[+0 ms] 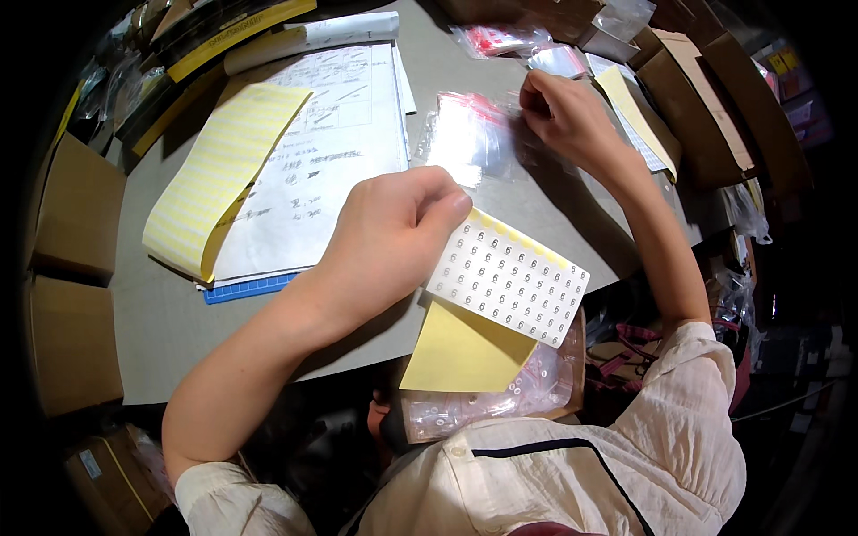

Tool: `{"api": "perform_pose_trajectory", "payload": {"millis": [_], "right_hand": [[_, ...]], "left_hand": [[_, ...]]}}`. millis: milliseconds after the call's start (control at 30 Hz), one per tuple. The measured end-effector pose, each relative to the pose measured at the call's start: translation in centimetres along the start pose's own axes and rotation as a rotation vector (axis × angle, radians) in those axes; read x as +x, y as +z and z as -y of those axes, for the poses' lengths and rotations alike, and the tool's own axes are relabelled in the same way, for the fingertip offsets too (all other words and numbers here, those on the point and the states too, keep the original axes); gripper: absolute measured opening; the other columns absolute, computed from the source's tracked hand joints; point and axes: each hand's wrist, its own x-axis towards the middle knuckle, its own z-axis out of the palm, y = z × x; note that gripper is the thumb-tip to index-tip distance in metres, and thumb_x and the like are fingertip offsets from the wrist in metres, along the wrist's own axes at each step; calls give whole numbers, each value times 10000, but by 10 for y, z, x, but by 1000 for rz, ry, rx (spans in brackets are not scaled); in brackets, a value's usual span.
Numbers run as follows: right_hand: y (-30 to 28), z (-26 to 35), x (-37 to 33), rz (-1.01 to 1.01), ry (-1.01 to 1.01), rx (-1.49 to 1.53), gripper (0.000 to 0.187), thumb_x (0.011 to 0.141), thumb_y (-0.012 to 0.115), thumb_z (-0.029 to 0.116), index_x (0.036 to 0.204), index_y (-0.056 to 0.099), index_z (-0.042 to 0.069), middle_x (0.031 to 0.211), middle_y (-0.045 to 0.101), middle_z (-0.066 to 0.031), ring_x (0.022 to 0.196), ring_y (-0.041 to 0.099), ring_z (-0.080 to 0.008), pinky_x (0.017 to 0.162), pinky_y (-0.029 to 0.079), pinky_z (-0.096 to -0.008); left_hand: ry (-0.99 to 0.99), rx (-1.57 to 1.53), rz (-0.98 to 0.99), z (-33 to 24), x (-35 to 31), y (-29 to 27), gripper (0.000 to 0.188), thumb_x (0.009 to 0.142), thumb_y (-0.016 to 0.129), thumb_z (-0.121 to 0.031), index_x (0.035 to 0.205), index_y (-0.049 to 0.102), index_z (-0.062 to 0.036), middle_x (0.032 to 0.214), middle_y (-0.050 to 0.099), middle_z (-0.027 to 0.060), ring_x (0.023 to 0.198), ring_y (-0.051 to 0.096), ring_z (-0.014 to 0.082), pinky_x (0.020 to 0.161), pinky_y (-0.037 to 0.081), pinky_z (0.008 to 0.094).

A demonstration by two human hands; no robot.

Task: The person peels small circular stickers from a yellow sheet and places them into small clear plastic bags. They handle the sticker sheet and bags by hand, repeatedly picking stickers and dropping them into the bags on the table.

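Note:
My left hand (384, 237) is closed, thumb against fingers, on the upper corner of a white sticker sheet (511, 279) printed with rows of small black characters. Bare yellow backing shows in a strip along the sheet's upper edge. A plain yellow backing sheet (466, 348) hangs beneath it. My right hand (563, 116) is closed above the table, farther off and to the right; what its fingertips hold, if anything, is hidden. Just left of that hand lies a stack of clear zip bags (460, 147) with red strips along the top.
On the left, a curled yellow sticker sheet (223, 179) rests on handwritten papers (357, 152), above a blue cutting mat (250, 288). More red-edged bags (500, 40) lie at the back. Cardboard boxes (80, 205) flank the table (179, 344). An open box of small filled bags (483, 406) is at my lap.

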Motion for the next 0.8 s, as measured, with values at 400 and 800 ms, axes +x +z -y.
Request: {"api": "perform_pose_trajectory", "payload": {"millis": [400,800], "right_hand": [[-36,-54,-27,54,379,376,418,934,839,361,1049,661,1,921,659,-30,843,580,-92,769,486,-258],[-35,83,-124,11,343,1090,219,995,736,95,1151,666,-41,1024,728,-57,924,685,-111,849,559,-273]], "left_hand": [[73,-6,-63,2,3,-5,234,1096,617,-220,1024,671,-4,819,662,-20,681,574,23,586,469,204],[15,-318,2,-6,7,-10,298,1069,663,-325,1121,696,-33,954,709,20,822,659,57,733,545,223]]}}
